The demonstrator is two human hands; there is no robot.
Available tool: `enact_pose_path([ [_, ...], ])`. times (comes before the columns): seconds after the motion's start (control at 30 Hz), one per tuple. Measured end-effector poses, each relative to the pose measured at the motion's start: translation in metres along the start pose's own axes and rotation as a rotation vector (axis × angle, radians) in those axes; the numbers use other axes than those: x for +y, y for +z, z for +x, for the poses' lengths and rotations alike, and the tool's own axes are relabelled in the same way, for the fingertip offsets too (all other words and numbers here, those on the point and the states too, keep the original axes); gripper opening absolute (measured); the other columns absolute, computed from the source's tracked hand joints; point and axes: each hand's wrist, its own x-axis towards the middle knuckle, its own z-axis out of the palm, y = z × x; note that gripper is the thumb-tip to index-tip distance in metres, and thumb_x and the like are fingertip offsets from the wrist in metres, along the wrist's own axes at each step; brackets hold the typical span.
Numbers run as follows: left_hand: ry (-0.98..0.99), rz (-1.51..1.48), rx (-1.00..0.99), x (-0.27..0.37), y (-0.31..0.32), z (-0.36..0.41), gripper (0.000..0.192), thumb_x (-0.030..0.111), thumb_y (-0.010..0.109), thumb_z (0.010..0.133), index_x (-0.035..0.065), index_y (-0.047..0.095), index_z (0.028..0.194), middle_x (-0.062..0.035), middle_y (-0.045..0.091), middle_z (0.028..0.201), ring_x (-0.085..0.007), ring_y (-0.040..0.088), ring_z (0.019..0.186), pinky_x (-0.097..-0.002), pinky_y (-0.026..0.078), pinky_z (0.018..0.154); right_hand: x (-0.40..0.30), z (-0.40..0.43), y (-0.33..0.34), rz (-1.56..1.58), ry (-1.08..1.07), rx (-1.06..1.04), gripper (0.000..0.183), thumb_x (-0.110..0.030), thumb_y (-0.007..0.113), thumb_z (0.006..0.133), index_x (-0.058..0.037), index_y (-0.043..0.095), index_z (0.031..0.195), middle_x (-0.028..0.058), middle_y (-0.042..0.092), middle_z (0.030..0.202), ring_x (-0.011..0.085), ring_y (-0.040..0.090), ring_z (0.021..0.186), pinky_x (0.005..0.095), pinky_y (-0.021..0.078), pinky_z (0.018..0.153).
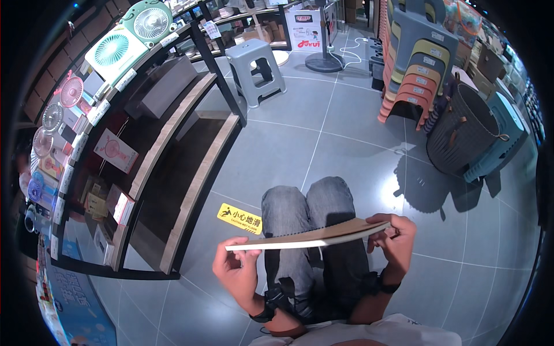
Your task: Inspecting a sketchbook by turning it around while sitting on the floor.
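Observation:
A spiral-bound pad with a brown cover (298,237) and a stack of white pages is seen nearly edge-on above the person's knees in grey jeans (285,207). My left hand (240,268) pinches its left corner between thumb and fingers. At the right end, my right hand (394,240) grips the other corner, fingers partly hidden under the pad. The pad bows slightly, and its dark binding runs along the far edge. Both wrists wear black straps.
Shelving with wooden-edged boards (203,186), small fans and boxes stands at left. A grey plastic stool (255,71) is ahead. Stacked stools (422,73) and a dark woven basket (461,129) stand at right. A yellow wet-floor sticker (240,218) lies on the grey tiled floor.

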Motion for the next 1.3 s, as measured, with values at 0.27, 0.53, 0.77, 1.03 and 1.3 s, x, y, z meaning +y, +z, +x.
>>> enact_pose_path([
  [0.27,-0.239,0.216,-0.164,-0.016,0.0,0.005,0.022,0.012,0.083,0.094,-0.0027,0.067,0.094,0.0067,0.048,0.073,-0.002,0.041,0.068,-0.0212,0.033,0.058,0.036,0.013,-0.01,-0.244,0.103,-0.077,0.016,0.004,0.072,0.09,0.0051,0.079,0.104,0.0063,0.075,0.079,0.0098,0.066,0.065,0.0248,0.0527,0.063],
  [0.53,-0.248,0.644,-0.304,-0.068,-0.001,0.009,0.041,0.034,0.085,0.09,-0.0039,0.07,0.095,-0.0106,0.063,0.075,-0.023,0.054,0.062,-0.0365,0.045,0.06,0.058,0.034,0.001,-0.628,0.314,-0.212,0.028,-0.02,0.08,0.092,0.0062,0.076,0.102,0.0126,0.07,0.072,0.0183,0.065,0.063,0.032,0.0507,0.062],
  [0.77,-0.467,0.664,-0.489,-0.07,-0.003,0.0,0.045,0.035,0.082,0.091,-0.0044,0.066,0.105,-0.0204,0.068,0.077,-0.034,0.065,0.068,-0.0433,0.05,0.065,0.065,0.029,-0.008,-0.787,0.42,-0.276,0.057,-0.047,0.082,0.089,0.0084,0.073,0.099,0.0226,0.073,0.082,0.0318,0.073,0.077,0.04,0.055,0.072],
  [1.03,-0.346,0.495,-0.352,-0.034,0.004,0.009,0.057,0.023,0.082,0.092,-0.0015,0.059,0.137,-0.0111,0.063,0.066,-0.0163,0.06,0.059,-0.033,0.044,0.057,0.058,0.025,-0.007,-0.631,0.449,-0.323,0.077,-0.028,0.088,0.086,-0.0047,0.046,0.146,0.0209,0.074,0.09,0.0284,0.072,0.078,0.0393,0.0552,0.073],
  [1.3,-0.322,-0.062,-0.215,-0.011,-0.001,0.016,0.035,0.008,0.086,0.087,-0.0032,0.072,0.118,-0.0019,0.071,0.086,-0.0047,0.06,0.075,-0.0216,0.046,0.065,0.042,0.019,-0.008,0.015,0.285,-0.229,0.044,-0.006,0.071,0.101,-0.0036,0.054,0.142,0.0013,0.067,0.085,0.0058,0.065,0.084,0.0212,0.0491,0.073],
])
